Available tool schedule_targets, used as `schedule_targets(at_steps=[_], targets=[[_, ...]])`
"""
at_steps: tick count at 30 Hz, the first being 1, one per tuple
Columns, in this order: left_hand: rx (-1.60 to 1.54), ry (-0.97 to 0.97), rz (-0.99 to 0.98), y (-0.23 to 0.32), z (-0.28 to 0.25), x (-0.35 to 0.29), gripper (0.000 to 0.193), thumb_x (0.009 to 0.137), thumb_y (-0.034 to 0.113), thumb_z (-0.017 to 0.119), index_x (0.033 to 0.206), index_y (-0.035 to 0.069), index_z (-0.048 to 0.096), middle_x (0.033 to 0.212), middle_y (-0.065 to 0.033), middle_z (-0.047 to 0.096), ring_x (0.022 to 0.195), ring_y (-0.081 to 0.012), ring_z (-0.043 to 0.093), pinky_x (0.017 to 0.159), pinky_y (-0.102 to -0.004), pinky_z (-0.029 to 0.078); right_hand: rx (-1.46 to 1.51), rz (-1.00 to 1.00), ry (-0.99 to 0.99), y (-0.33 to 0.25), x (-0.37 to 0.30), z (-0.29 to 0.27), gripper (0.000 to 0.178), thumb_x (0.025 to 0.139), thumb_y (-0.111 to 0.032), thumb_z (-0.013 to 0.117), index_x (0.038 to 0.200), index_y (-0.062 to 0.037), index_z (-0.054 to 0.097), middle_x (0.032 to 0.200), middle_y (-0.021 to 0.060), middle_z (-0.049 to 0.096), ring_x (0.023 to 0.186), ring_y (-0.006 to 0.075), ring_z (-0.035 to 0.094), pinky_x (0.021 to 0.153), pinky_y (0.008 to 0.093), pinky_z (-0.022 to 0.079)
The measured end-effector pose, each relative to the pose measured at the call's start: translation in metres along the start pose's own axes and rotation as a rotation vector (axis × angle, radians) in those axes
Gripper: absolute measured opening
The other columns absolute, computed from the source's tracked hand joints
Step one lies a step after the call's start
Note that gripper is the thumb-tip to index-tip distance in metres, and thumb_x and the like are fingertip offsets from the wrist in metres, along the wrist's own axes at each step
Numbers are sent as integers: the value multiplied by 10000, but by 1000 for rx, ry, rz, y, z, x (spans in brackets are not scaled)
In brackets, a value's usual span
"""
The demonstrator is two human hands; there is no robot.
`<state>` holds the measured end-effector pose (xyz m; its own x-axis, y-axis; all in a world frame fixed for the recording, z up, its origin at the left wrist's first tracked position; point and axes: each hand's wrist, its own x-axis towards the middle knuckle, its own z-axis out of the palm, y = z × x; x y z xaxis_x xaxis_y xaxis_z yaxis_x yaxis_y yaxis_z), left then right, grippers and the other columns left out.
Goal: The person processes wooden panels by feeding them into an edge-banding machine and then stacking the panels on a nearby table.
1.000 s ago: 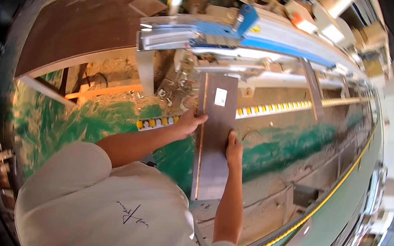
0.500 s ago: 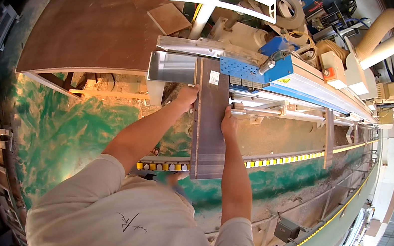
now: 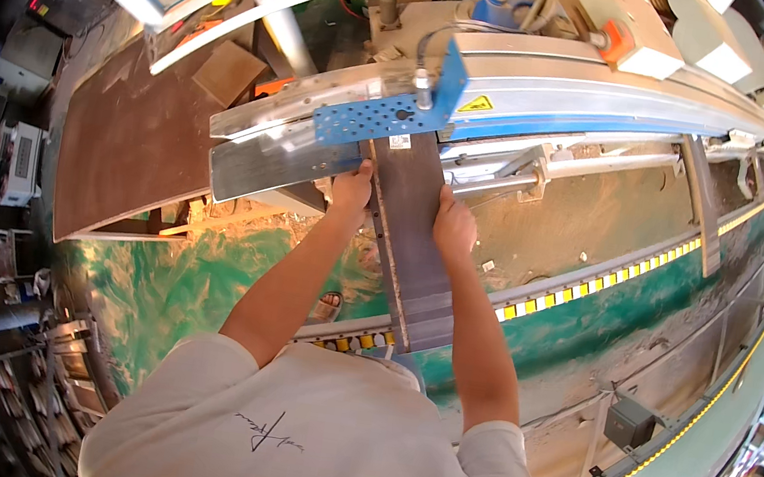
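Left hand, right hand: fingers clasp long flat dark board by edges, beneath perforated blue metal plate.

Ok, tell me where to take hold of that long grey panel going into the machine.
Grip the grey panel on its two long edges near the far end, one hand from each side, as the left hand and right hand do. It is long, narrow and flat, so side grips probably keep it straight.
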<state>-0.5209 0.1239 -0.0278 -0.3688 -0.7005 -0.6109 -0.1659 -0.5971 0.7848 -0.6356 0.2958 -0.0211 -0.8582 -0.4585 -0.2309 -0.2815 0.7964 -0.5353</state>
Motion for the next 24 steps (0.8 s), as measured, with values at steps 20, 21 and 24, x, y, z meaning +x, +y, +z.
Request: schedule_targets(at_steps=[20, 21, 24], targets=[[164, -183, -146, -5, 185, 21, 496, 1032, 436, 461, 1178, -32, 537, 1075, -219, 600, 949, -378, 645, 728, -587, 563, 326, -49, 714, 146, -99, -182, 361, 982, -380, 550, 1077, -57, 679, 1017, 207, 705, 956, 403, 668, 846, 474, 517], [152, -330, 65, 5, 117, 84, 466, 1037, 432, 450, 1171, -7, 531, 1019, -173, 583, 935, -358, 622, 754, -548, 560, 383, -44, 707, 139, -133, -176, 312, 973, -331, 577, 1081, -55, 676, 1006, 204, 705, 941, 398, 672, 832, 458, 523], [188, -875, -102, -96, 138, -61, 433, 1024, 463, 493, 1124, 48, 570, 981, -87, 615, 931, -239, 641, 848, -378, 577, 387, 648, 953, 290, -383, -123, 322, 951, -309, 585, 1098, -38, 677, 1001, 208, 702, 968, 389, 671, 847, 426, 525]])
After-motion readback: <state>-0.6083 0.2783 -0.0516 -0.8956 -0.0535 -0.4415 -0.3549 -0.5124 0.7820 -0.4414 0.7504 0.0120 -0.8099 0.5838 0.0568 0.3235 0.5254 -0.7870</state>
